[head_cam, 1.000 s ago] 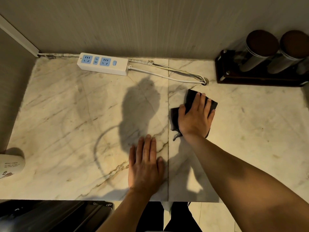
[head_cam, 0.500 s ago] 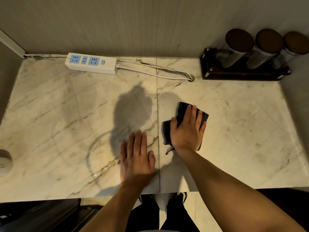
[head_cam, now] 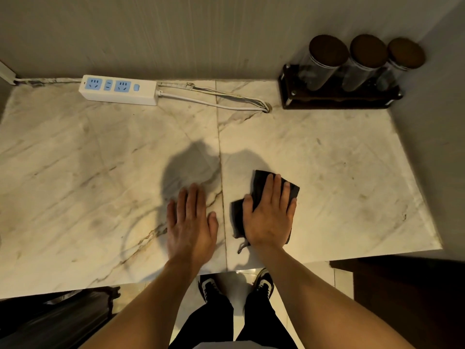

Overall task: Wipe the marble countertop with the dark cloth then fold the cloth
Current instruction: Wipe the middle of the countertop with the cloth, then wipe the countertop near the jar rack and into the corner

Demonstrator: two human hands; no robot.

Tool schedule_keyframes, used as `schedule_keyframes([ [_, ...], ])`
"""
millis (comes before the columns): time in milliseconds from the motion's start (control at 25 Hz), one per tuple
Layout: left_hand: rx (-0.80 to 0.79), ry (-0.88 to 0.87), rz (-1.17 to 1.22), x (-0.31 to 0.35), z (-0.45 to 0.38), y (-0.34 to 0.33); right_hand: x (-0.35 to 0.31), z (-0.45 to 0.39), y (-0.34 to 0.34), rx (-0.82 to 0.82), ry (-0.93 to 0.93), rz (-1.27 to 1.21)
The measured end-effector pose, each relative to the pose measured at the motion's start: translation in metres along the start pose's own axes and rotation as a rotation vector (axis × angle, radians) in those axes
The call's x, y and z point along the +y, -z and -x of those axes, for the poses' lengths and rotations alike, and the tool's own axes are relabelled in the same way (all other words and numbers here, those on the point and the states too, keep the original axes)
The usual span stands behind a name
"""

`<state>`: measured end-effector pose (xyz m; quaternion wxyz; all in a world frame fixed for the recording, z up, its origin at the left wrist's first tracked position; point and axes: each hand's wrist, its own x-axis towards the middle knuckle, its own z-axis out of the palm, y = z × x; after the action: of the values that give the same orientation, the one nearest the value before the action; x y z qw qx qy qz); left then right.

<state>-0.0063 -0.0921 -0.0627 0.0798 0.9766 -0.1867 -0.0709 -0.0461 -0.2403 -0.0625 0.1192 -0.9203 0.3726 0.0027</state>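
Marble countertop [head_cam: 339, 157] against a grey wall, seam running down the middle. We see the right hand [head_cam: 270, 217] flat on the dark cloth [head_cam: 259, 187], fingers spread, pressing it down just right of the seam near the front edge. Left hand [head_cam: 191, 222] lies palm-down on bare marble left of the seam, fingers together. Power strip [head_cam: 118, 93] back left, jar rack [head_cam: 339, 96] back right.

countertop [head_cam: 327, 159]: veined marble, smooth | cloth [head_cam: 258, 187]: dark matt fabric | power strip [head_cam: 118, 90]: white plastic
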Motion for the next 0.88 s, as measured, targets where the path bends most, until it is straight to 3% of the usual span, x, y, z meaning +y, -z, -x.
schedule_keyframes([
  [480, -0.002, -0.052, 0.008, 0.005, 0.001, 0.014, 0.026, 0.040, 0.005, 0.020, 0.095, -0.008],
  [880, 0.008, -0.137, 0.065, 0.049, -0.002, 0.012, 0.092, 0.020, 0.028, -0.124, 0.632, 0.094],
])
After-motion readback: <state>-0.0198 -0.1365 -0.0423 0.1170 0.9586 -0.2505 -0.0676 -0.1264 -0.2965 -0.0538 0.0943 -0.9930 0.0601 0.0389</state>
